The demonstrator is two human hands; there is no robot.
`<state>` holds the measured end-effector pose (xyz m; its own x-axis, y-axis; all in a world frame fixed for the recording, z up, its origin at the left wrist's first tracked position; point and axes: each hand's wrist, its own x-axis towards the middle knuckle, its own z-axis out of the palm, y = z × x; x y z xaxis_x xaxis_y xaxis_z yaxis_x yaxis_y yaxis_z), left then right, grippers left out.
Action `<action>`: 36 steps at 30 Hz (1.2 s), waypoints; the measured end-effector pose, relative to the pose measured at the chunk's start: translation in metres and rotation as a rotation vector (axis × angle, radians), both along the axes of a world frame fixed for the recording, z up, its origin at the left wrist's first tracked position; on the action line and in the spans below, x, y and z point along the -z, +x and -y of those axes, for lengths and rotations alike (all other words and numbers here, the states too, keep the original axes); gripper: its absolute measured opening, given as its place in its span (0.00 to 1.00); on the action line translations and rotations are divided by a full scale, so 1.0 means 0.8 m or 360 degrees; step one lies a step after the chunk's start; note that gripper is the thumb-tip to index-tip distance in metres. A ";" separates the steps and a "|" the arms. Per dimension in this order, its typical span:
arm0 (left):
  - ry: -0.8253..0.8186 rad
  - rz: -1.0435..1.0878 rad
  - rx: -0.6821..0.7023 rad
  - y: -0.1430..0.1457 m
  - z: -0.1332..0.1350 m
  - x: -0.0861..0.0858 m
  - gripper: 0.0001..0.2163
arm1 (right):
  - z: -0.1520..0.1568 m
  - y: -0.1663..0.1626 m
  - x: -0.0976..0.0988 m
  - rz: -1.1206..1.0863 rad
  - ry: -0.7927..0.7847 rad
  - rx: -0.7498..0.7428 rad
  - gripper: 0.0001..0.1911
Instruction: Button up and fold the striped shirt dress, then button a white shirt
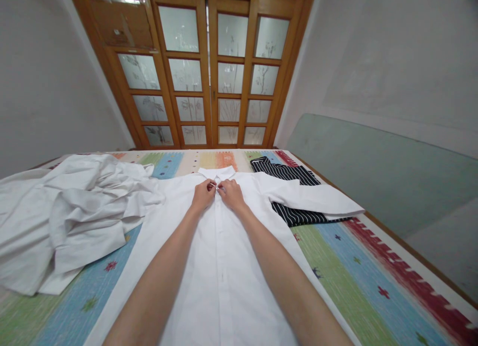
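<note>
A white shirt [201, 266] lies spread face up on the bed, its collar [218, 173] at the far end and its button placket running toward me. Just below the collar, my left hand [204, 194] pinches the placket's edge between thumb and fingers. Close beside it, my right hand [229, 192] also pinches the placket from the other side. Both hands are closed, and the fingertips nearly meet. A button between them is too small to make out clearly. The shirt's right-side sleeve [317, 199] stretches out over a black-and-white striped garment [298, 217].
Crumpled white clothes [85, 211] are heaped on the left, touching the shirt's other sleeve. A colourful patterned bedsheet [347, 271] covers the bed. A pale headboard-like panel [373, 162] stands along the right edge. Wooden glass-paned doors [211, 72] stand beyond the far end.
</note>
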<state>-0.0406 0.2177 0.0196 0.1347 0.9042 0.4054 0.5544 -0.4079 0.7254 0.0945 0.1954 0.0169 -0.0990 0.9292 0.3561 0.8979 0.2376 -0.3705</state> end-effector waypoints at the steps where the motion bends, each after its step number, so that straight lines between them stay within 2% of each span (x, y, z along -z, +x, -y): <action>1: 0.0005 -0.0039 -0.0005 0.000 0.000 -0.001 0.07 | 0.000 0.000 0.000 0.0005 0.0000 -0.0005 0.08; 22: 0.0110 -0.0405 -0.0155 -0.003 -0.008 0.010 0.14 | -0.006 0.005 0.008 -0.0046 0.0025 -0.0054 0.10; 31: 0.0050 -0.0871 -0.0131 -0.012 -0.003 0.019 0.19 | 0.000 -0.003 0.012 0.0154 -0.0097 -0.0088 0.23; 36: -0.0041 -0.0984 -0.0090 -0.014 -0.003 0.017 0.21 | 0.009 -0.004 0.009 0.0197 -0.0191 -0.0121 0.28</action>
